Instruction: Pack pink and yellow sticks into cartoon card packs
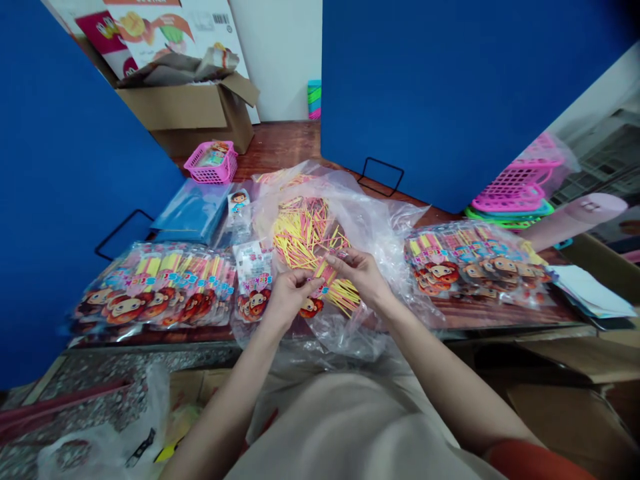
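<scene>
A small clear printed packet (311,308) with pink and yellow sticks in its upper part is held between my two hands. My left hand (289,295) pinches its left side between thumb and fingers. At its upper right, my right hand (361,272) is closed with thumb and fingertips together on the packet and its sticks; the exact grip is partly hidden. Just behind my hands, a heap of loose thin yellow and pink sticks (300,233) lies in a large clear plastic bag (370,200). Flat printed packets (254,283) lie left of my left hand.
Filled packets lie in a left row (165,287) and a right row (475,257). Behind are a blue stack of plastic (193,210), a pink basket (213,167) and a cardboard box (175,110). Blue panels with black wire stands (381,175) flank the wooden table. More baskets (515,183) stand right.
</scene>
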Available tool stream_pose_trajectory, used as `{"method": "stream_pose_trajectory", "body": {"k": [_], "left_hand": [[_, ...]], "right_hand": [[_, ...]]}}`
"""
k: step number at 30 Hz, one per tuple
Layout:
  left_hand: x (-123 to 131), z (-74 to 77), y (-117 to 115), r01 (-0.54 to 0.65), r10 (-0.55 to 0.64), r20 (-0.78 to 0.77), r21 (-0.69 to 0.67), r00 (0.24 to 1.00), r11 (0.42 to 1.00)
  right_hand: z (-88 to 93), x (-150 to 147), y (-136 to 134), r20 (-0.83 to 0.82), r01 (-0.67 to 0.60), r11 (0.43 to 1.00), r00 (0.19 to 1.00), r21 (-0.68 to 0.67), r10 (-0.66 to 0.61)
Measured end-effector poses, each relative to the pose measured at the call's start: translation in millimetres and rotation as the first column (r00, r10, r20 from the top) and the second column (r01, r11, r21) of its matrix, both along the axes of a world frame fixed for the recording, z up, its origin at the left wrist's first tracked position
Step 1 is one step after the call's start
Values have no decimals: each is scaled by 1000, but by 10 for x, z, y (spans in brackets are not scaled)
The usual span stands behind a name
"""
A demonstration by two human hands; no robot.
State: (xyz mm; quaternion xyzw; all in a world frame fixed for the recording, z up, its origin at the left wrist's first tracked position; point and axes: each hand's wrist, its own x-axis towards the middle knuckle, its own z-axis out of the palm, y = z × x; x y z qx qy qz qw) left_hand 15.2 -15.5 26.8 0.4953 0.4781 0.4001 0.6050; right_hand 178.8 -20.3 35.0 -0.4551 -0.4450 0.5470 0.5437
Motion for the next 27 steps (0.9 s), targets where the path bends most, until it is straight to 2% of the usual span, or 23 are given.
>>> {"method": "stream_pose_trajectory", "body": {"k": [4,7,10,13,15,16,17,19,20,21,22,23,24,25,26,27], "left_hand": [[-1,53,-15,-4,4,-5,-26,1000,1000],[-3,72,-45,-4,3,-20,-27,1000,1000],[-70,77,-50,-56,56,-85,1,995,998],[-226,50,-6,-132,147,-194,91,970,987],[-360,12,42,-167,232,-320,216,919,962],[-428,-9,66,-169,282,-407,292,869,941],[-492,-31,89,-157,339,-502,369,796,916],[-602,-72,128,-79,437,-679,490,590,868],[-644,-93,146,-28,465,-746,516,477,856],[-679,-114,162,17,480,-794,523,372,852],[-706,-136,177,49,483,-829,515,282,856],[-726,-159,191,67,476,-854,498,208,864],[-740,-180,203,72,462,-874,475,152,877],[-749,-199,213,66,444,-889,453,112,889],[-754,-216,220,57,425,-901,430,87,901],[-756,-228,224,45,405,-911,408,75,912]], "right_hand": [[12,-113,-75,-21,-81,996,996,42,82],[140,-13,-136,-2,45,995,999,86,-45],[390,460,-181,68,249,951,962,182,-265],[562,1217,-188,267,359,881,856,309,-443],[550,1708,-168,493,375,864,712,336,-500],[510,1904,-157,620,407,847,579,342,-529],[458,2052,-147,752,425,838,410,343,-516],[351,2176,-143,874,427,805,64,413,-482],[309,2151,-149,865,401,780,-69,480,-497],[278,2071,-161,833,362,754,-147,548,-534],[257,1944,-176,794,318,730,-163,605,-586],[242,1778,-191,764,275,719,-112,639,-636],[228,1584,-202,743,245,719,-7,650,-669],[209,1373,-208,742,201,753,143,626,-655],[181,1158,-205,754,139,808,297,573,-586],[142,949,-192,778,50,867,417,496,-469]]}}
